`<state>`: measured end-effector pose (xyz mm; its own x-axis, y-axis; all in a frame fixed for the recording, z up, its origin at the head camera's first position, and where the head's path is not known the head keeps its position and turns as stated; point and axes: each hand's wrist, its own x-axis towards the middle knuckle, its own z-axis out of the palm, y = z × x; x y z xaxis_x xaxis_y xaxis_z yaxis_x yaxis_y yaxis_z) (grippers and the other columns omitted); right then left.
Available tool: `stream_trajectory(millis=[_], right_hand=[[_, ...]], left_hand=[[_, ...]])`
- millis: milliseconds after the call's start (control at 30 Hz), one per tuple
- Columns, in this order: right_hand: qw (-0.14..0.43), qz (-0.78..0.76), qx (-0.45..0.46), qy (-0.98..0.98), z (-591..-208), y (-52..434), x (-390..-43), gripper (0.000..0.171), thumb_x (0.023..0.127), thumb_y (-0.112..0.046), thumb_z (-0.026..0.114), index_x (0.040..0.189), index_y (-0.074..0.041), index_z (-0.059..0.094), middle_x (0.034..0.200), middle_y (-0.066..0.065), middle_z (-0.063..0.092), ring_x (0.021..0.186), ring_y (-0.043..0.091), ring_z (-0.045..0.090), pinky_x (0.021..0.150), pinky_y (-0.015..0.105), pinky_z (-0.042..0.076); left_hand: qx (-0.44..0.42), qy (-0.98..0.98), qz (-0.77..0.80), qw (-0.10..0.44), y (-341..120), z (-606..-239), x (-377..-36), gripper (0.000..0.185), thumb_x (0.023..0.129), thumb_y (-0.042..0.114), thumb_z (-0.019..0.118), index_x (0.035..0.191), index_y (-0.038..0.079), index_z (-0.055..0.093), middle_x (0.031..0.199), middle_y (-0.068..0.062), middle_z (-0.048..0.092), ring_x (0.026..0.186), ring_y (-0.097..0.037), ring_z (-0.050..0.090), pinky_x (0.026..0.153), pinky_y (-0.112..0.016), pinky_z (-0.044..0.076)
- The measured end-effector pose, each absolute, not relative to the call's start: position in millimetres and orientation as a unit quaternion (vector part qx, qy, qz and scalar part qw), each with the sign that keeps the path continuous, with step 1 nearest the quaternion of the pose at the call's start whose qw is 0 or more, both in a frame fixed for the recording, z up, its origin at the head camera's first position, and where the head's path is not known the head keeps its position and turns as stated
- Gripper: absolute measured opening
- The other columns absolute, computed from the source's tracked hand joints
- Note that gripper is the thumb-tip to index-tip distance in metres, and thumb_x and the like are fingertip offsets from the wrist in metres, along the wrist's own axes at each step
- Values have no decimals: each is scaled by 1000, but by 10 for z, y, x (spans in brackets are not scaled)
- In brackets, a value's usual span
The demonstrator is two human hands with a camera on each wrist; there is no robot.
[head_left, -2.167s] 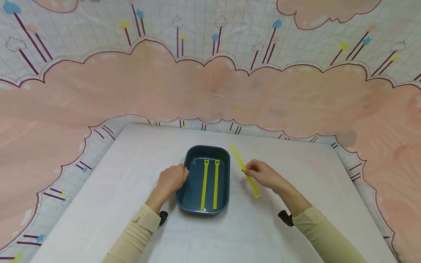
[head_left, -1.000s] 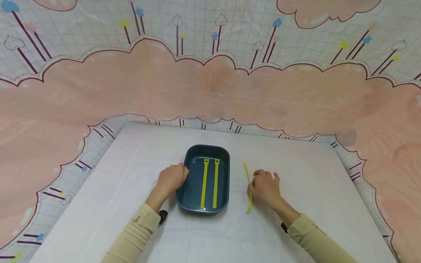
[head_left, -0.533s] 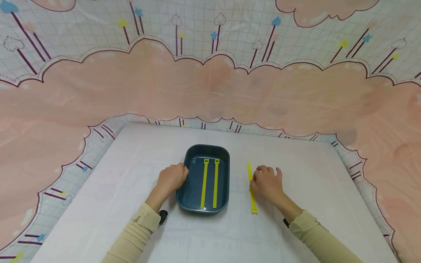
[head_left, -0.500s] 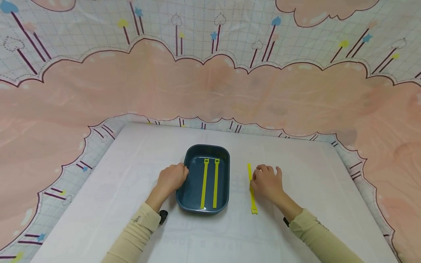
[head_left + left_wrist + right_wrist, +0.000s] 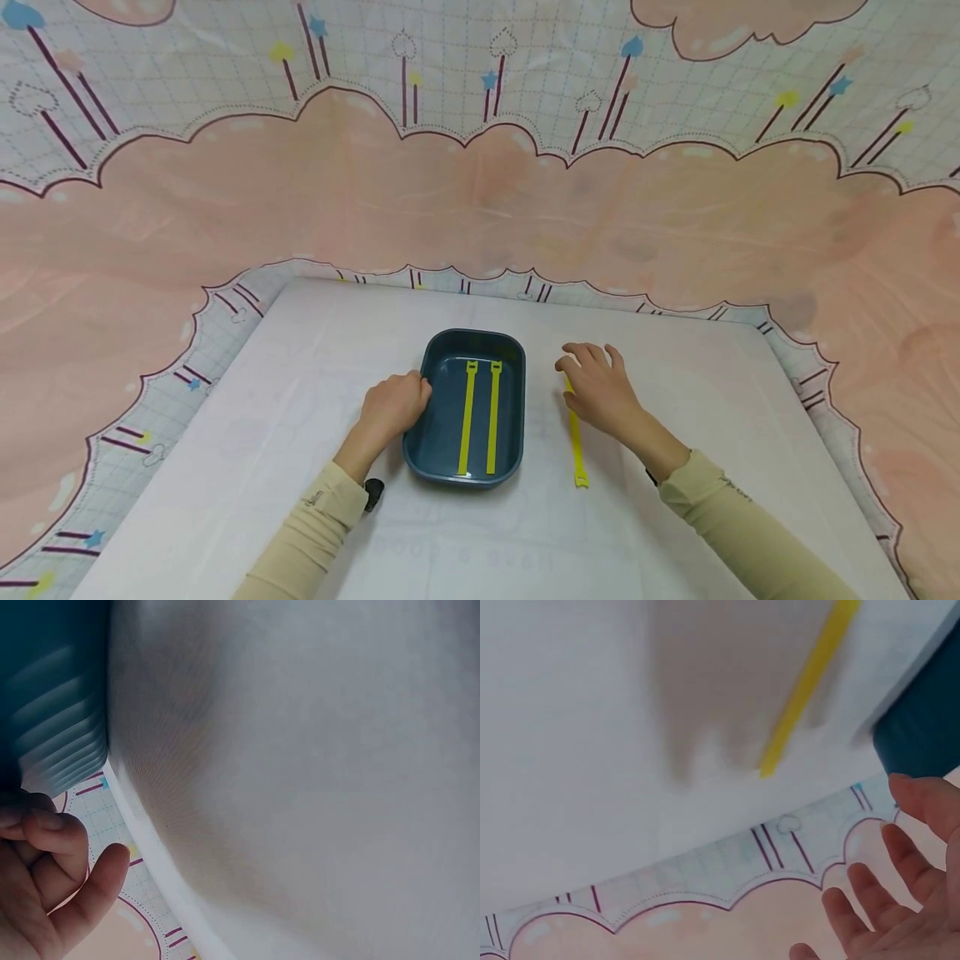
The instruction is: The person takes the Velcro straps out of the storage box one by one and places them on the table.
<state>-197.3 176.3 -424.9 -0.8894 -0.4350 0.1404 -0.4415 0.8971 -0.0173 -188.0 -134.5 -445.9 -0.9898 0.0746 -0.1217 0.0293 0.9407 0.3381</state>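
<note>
Yellow strap [image 5: 575, 442] lies flat on the white table surface [image 5: 675, 533], just right of the dark blue tray [image 5: 431, 450], with its slotted end at the near side and its far end hidden beneath the right hand [image 5: 596, 390]. In the right wrist view this strap [image 5: 807, 682] lies apart from the spread fingers [image 5: 911, 859], with the shadow of the hand across it. The right hand is held above the far part of the strap with fingers extended and relaxed; it grips nothing. The left hand [image 5: 390, 408] rests against the left wall of the tray, fingers curled at the rim; in the left wrist view the curled fingers [image 5: 52, 847] sit next to the ribbed tray wall [image 5: 52, 712]. Two further yellow straps [image 5: 480, 417] lie side by side inside the tray, running near to far, slotted ends at the far side. Beyond the table hangs a pink and white patterned cloth backdrop [image 5: 480, 192].
</note>
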Motion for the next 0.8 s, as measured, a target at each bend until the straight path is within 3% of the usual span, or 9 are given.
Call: stream_trajectory(millis=[467,800], right_hand=[[102,0,275,-956,-4122,1673,-2028,43,77,-16,82,115,-14,62,139,13,50,128,34,42,106,62,24],[91,-13,304,-948,-4017,1548,-2066,47,77,-21,83,119,-16,63,141,11,49,131,32,40,108,62,24]], left_hand=[[36,984,166,43,-1360,-4476,-1869,32,100,22,42,75,6,54,61,-6,48,53,-21,49,50,-33,39],[30,985,162,53,-1338,-4450,-1861,31,101,23,42,78,5,54,62,-7,49,54,-21,49,50,-32,39]])
